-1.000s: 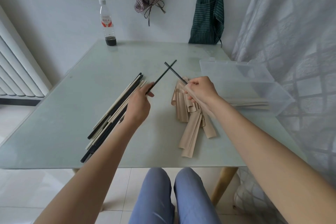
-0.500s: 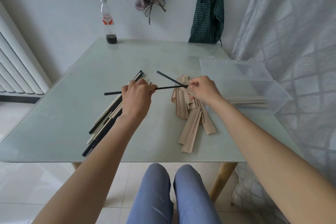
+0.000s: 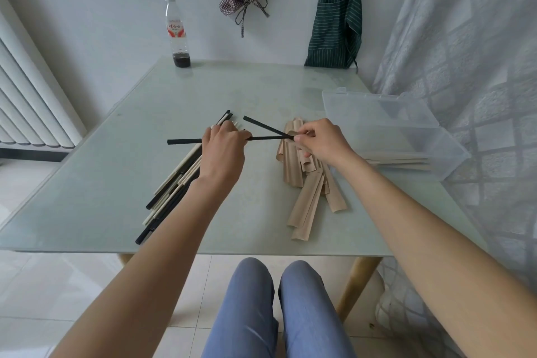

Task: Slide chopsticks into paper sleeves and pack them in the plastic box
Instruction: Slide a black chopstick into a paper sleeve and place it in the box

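A pale glass table (image 3: 247,87) carries everything. At its right edge sits the clear plastic box (image 3: 386,125), lid open, with sleeved pairs lying lengthwise inside. Left of centre a heap of black and cream chopsticks (image 3: 171,186) runs diagonally, near-left to far-right; beside it lies a pile of tan paper sleeves (image 3: 305,183). The left hand (image 3: 223,148) pinches one black chopstick (image 3: 186,141) lying almost level, left to right. The right hand (image 3: 322,139) pinches a second black chopstick (image 3: 261,125), angled far-left, their near ends meeting at its fingertips.
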{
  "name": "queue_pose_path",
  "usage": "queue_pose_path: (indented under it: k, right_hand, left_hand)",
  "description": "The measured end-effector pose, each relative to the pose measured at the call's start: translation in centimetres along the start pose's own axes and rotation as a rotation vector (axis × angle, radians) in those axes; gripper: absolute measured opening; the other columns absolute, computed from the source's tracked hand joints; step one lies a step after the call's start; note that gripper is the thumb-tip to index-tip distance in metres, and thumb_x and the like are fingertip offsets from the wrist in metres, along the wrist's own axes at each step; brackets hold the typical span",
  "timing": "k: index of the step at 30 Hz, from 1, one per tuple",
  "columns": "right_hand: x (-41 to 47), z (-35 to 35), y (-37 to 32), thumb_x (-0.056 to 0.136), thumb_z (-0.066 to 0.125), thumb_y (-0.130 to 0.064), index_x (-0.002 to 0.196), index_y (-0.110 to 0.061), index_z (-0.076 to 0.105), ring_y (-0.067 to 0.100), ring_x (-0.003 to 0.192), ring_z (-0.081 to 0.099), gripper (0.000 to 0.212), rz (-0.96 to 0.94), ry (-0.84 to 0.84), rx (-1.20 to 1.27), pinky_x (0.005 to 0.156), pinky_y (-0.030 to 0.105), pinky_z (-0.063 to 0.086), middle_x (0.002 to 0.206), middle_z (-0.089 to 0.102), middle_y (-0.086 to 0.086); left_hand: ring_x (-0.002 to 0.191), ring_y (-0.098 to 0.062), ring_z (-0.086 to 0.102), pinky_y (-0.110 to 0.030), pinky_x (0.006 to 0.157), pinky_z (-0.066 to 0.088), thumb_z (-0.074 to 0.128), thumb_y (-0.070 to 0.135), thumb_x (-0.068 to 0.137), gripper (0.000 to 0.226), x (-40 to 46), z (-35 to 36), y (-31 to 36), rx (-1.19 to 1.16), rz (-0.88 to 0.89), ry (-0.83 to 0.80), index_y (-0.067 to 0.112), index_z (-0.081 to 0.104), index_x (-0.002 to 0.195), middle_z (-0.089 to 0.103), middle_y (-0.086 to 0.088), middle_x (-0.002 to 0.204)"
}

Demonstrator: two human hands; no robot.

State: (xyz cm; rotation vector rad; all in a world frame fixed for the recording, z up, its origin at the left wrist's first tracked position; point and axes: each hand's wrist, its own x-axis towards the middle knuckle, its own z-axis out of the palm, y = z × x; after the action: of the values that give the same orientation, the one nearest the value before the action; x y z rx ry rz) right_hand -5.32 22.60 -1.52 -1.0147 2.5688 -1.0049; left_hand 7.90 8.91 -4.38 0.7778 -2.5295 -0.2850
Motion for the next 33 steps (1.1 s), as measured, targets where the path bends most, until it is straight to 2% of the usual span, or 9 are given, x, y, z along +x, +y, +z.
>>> queue_pose_path:
  k: [2, 5, 9, 12, 15, 17, 22, 26, 33]
  right_hand:
    - [0.0, 0.0, 0.1, 0.09, 0.058, -0.019, 0.087, -0.022, 0.066, 0.014, 0.059, 0.062, 0.009, -0.014, 0.015, 0.015, 0.08, 0.031, 0.052, 0.086, 0.071, 0.011]
    - [-0.2, 0.0, -0.1, 0.09, 0.058, -0.018, 0.088, -0.022, 0.067, 0.014, 0.058, 0.062, 0.01, -0.022, 0.007, 0.027, 0.078, 0.029, 0.051, 0.085, 0.069, 0.009]
    - [-0.4, 0.1, -0.6, 0.091, 0.058, -0.017, 0.097, -0.014, 0.069, 0.012, 0.058, 0.062, 0.013, -0.04, -0.041, 0.042, 0.062, 0.013, 0.046, 0.085, 0.067, 0.005]
    - [-0.5, -0.4, -0.3, 0.09, 0.059, -0.013, 0.098, -0.01, 0.069, 0.01, 0.057, 0.06, 0.014, -0.055, -0.044, 0.032, 0.051, 0.002, 0.039, 0.081, 0.067, 0.007]
    - [-0.5, -0.7, 0.2, 0.09, 0.058, -0.012, 0.097, -0.009, 0.069, 0.011, 0.059, 0.059, 0.014, -0.055, -0.024, 0.033, 0.049, -0.001, 0.036, 0.067, 0.064, 0.004]
    - [-0.6, -0.7, -0.1, 0.09, 0.059, -0.012, 0.096, -0.007, 0.069, 0.01, 0.058, 0.058, 0.013, -0.063, -0.039, 0.064, 0.051, 0.001, 0.037, 0.063, 0.06, -0.004]
    - [-0.5, -0.6, -0.4, 0.089, 0.06, -0.012, 0.094, -0.007, 0.071, 0.014, 0.064, 0.059, 0.013, -0.1, -0.107, 0.074, 0.071, 0.027, 0.045, 0.063, 0.059, -0.002]
    - [-0.7, -1.0, -0.6, 0.09, 0.058, -0.009, 0.092, -0.012, 0.07, 0.012, 0.063, 0.059, 0.013, -0.116, -0.134, 0.099, 0.07, 0.026, 0.045, 0.065, 0.059, -0.006]
    - [-0.3, -1.1, -0.2, 0.089, 0.061, -0.011, 0.099, -0.011, 0.072, 0.017, 0.078, 0.062, 0.015, -0.115, -0.168, 0.074, 0.086, 0.035, 0.05, 0.095, 0.07, 0.012]
  left_hand:
    - [0.099, -0.033, 0.046, -0.032, 0.096, 0.029, 0.042, 0.012, 0.098, 0.026, 0.2, 0.1, 0.2, -0.03, 0.007, -0.033, 0.011, 0.062, 0.115, 0.052, -0.012, 0.105]
    - [0.107, -0.03, 0.049, -0.036, 0.09, 0.033, 0.045, 0.023, 0.098, 0.022, 0.4, 0.0, 0.7, -0.06, 0.035, -0.065, 0.014, 0.058, 0.113, 0.053, -0.009, 0.109]
    - [0.11, -0.023, 0.049, -0.036, 0.089, 0.031, 0.043, 0.034, 0.098, 0.025, 0.2, 0.0, 2.1, -0.008, 0.14, -0.022, 0.026, 0.059, 0.115, 0.06, 0.002, 0.113]
    - [0.106, -0.025, 0.048, -0.035, 0.087, 0.028, 0.042, 0.033, 0.099, 0.025, 0.3, 0.0, 1.5, 0.014, 0.094, 0.04, 0.028, 0.063, 0.112, 0.061, 0.002, 0.108]
    - [0.104, -0.026, 0.046, -0.034, 0.093, 0.025, 0.044, 0.031, 0.099, 0.023, 0.3, 0.0, 0.6, 0.019, 0.075, 0.055, 0.026, 0.065, 0.108, 0.061, 0.001, 0.103]
    - [0.104, -0.026, 0.046, -0.034, 0.095, 0.024, 0.046, 0.031, 0.098, 0.023, 0.3, 0.1, 0.8, 0.009, 0.094, 0.065, 0.026, 0.066, 0.106, 0.061, 0.001, 0.1]
    - [0.102, -0.025, 0.046, -0.032, 0.096, 0.023, 0.047, 0.032, 0.097, 0.023, 0.5, 0.2, 1.0, 0.019, 0.126, 0.099, 0.026, 0.068, 0.105, 0.062, 0.002, 0.1]
    - [0.099, -0.023, 0.047, -0.029, 0.095, 0.021, 0.052, 0.032, 0.095, 0.019, 0.5, 0.0, 1.1, -0.022, 0.14, 0.123, 0.023, 0.066, 0.101, 0.064, 0.004, 0.096]
    - [0.093, -0.022, 0.049, -0.026, 0.094, 0.019, 0.055, 0.03, 0.092, 0.013, 0.4, 0.0, 1.0, -0.064, 0.16, 0.154, 0.022, 0.065, 0.094, 0.067, 0.006, 0.091]
